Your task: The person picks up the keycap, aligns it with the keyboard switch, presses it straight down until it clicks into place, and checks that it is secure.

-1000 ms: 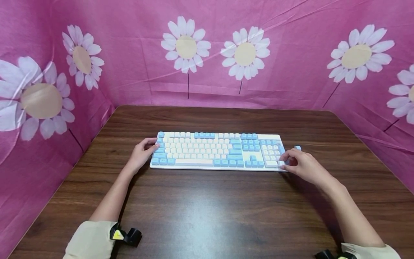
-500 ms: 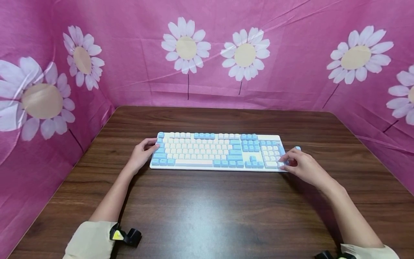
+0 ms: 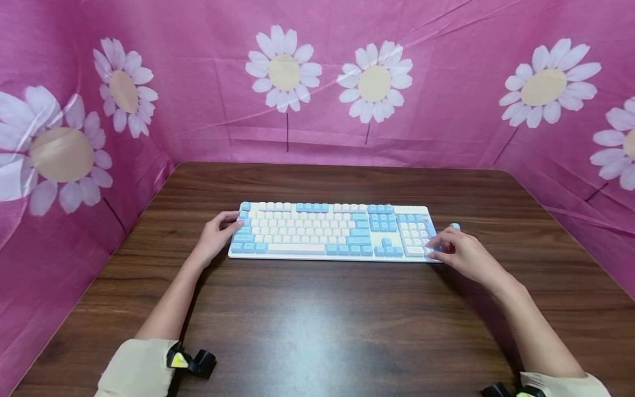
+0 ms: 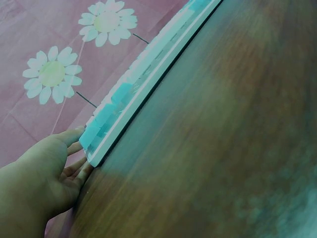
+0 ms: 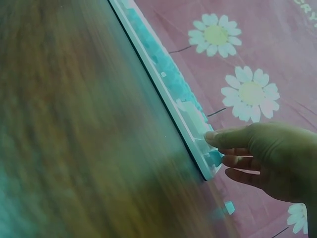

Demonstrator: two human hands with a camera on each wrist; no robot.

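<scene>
A white and light blue keyboard (image 3: 302, 231) lies lengthwise on the brown wooden table. My left hand (image 3: 213, 237) grips its left end, with the thumb (image 4: 72, 136) over the blue edge keys and the other fingers low along the side. At the opposite end, my right hand (image 3: 461, 251) holds the near right corner. Its thumb (image 5: 213, 137) lies on the number pad side and the other fingers curl by the end edge, partly hiding the keys there. A small loose blue keycap (image 3: 456, 226) shows on the table just beyond the right hand.
The wooden table (image 3: 307, 320) has its far edge close to a pink cloth (image 3: 198, 82) printed with white daisies. This cloth also hangs along both sides. Black wrist devices (image 3: 190, 361) sit at the beige sleeves (image 3: 134, 369).
</scene>
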